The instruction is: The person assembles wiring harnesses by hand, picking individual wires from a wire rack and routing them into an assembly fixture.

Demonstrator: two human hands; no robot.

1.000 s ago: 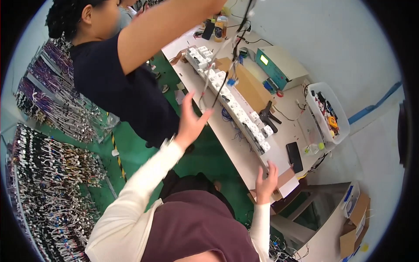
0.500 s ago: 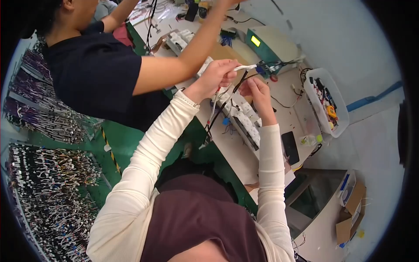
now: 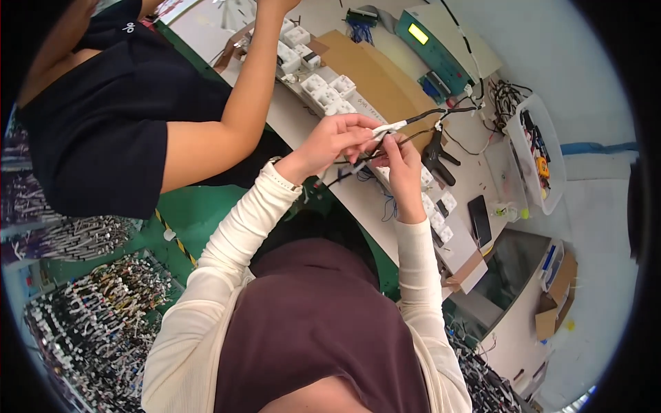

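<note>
A wire harness with a white-wrapped section (image 3: 391, 128) and a black-sleeved branch (image 3: 427, 115) hangs over the bench between my hands. My left hand (image 3: 334, 143) is closed, its fingertips pinching the harness at the left end of the white wrap. Just to the right, my right hand (image 3: 401, 162) has thumb and fingers closed on the harness below that wrap; the exact wires are partly hidden by the fingers. Loose black cable ends dangle under my left hand. The black branch runs right toward white connectors near the green-fronted tester box (image 3: 430, 48).
White connector blocks (image 3: 323, 93) line a fixture along the bench, beside a cardboard sheet (image 3: 375, 76). A black spring clamp (image 3: 438, 158), a phone (image 3: 480, 220) and a parts bin (image 3: 537, 155) lie rightward. A co-worker's arm (image 3: 227, 138) reaches across at left. Racks of harnesses (image 3: 103, 330) stand lower left.
The view has shifted, bringing the spring clamp into sight. My hands have drawn closer together at the white wrap. The black branch now stretches out rightward, and the co-worker's arm appears farther left.
</note>
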